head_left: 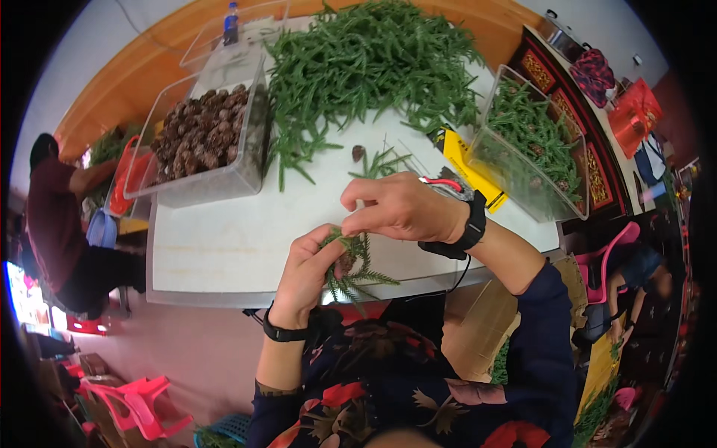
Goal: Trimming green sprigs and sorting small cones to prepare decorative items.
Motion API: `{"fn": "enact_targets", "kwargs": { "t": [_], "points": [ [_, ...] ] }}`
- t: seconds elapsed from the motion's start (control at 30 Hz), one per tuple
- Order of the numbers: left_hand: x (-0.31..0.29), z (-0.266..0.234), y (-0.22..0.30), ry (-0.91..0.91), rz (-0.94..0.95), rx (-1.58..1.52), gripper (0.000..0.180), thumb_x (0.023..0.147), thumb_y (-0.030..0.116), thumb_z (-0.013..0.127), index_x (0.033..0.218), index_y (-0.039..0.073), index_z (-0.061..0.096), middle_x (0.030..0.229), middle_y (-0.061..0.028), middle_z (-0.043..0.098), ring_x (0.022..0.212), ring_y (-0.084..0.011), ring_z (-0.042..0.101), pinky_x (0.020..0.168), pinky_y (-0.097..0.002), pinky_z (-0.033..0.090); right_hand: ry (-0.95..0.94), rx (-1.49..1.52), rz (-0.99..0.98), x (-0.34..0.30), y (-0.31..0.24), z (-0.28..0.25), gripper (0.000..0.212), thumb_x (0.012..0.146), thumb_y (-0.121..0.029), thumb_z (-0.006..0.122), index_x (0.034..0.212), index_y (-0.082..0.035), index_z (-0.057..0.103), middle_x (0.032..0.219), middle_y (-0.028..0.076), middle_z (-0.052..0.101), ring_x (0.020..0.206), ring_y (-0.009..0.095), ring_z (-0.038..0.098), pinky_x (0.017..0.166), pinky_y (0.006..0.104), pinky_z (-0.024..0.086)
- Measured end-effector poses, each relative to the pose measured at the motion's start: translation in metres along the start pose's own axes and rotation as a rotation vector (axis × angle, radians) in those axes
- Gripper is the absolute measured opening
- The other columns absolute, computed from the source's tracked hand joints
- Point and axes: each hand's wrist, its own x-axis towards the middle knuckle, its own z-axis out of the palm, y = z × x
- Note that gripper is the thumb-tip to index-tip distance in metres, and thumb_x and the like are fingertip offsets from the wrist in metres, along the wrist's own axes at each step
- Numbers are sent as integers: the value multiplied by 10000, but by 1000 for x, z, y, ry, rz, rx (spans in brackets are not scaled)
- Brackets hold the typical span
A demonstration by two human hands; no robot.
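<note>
Just above the table's near edge, my left hand (305,261) is closed round a green artificial pine sprig (363,278). A brown pine cone (346,263) sits among its needles, partly covered by my fingers. Over the top of the sprig, my right hand (403,209) has thumb and forefinger bent into a pinch; whatever is between them is too small to make out. Beyond my hands lie a loose pine cone (358,153) and a few green sprigs (382,163). A red-handled tool (444,182) shows partly behind my right wrist, beside thin wires.
A clear bin of pine cones (198,138) stands left, a large heap of green sprigs (373,63) at the back. Right are a yellow card (472,173) and a clear bin of sprigs with cones (534,138). Other people sit left (56,216) and right (635,272).
</note>
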Motion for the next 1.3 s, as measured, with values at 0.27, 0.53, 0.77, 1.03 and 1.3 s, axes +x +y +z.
{"fn": "enact_targets", "kwargs": {
  "t": [0.27, 0.53, 0.77, 1.03, 1.3],
  "points": [
    [-9, 13, 1, 148, 82, 270, 86, 867, 27, 546, 922, -12, 599, 757, -10, 590, 665, -58, 516, 594, -215, 417, -69, -104, 64, 4, -9, 1, 71, 806, -136, 629, 846, -92, 590, 949, 51, 532, 697, 243, 575, 575, 349, 462],
    [0, 33, -5, 402, 591, 924, 138, 799, 1, 605, 936, -2, 616, 780, -42, 578, 636, -86, 520, 586, -239, 430, -63, -148, 274, -10, -18, 8, 106, 833, -146, 616, 832, -53, 567, 877, 51, 537, 673, 252, 558, 565, 356, 442],
    [0, 17, -6, 366, 515, 759, 148, 816, 3, 585, 962, -13, 605, 765, -26, 564, 614, -93, 519, 558, -232, 415, 29, 91, 487, -22, -23, -2, 123, 822, -110, 650, 900, -55, 573, 860, 64, 538, 638, 235, 529, 561, 342, 428],
    [-8, 21, 7, 159, 57, 160, 137, 854, 64, 547, 965, -1, 594, 690, -4, 542, 571, -76, 491, 507, -203, 347, 142, -99, 167, -19, -19, -2, 237, 777, -104, 683, 1003, -91, 615, 967, 46, 560, 689, 181, 549, 602, 289, 435],
    [-12, 10, -1, 68, 3, 42, 125, 859, 62, 540, 946, 2, 606, 689, 8, 539, 549, -67, 461, 492, -200, 332, -14, -406, -139, -15, -18, -8, 237, 766, -145, 652, 1001, -129, 625, 1047, 20, 557, 780, 163, 561, 636, 297, 433]
  ]
}}
